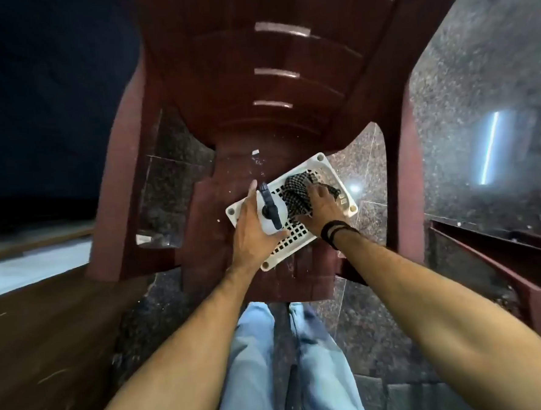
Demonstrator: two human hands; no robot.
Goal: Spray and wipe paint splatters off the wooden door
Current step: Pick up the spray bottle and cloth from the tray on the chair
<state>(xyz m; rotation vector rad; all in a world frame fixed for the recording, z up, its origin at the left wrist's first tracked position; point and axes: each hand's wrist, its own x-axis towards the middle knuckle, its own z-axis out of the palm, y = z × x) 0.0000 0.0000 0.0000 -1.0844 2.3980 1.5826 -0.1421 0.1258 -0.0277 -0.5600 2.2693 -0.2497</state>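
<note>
A white perforated tray [296,235] sits on a maroon plastic chair [245,117]. The left hand [253,234] grips a white spray bottle [271,216] at the tray's left end. The right hand [321,206] rests on a checked cloth [295,192] at its right end, fingers seemingly curled into it. The wooden door [43,345] lies near left.

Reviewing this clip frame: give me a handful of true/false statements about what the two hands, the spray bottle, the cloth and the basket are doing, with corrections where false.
1. The left hand holds the spray bottle. True.
2. The right hand is pressing the cloth against the door. False: it rests on the checked cloth inside the white basket.
3. The basket sits on a dark red plastic chair. True.
4. The spray bottle has a red trigger head. False: the trigger head is black on a white body.
5. The right wrist is bare. False: dark bands circle it.
</note>
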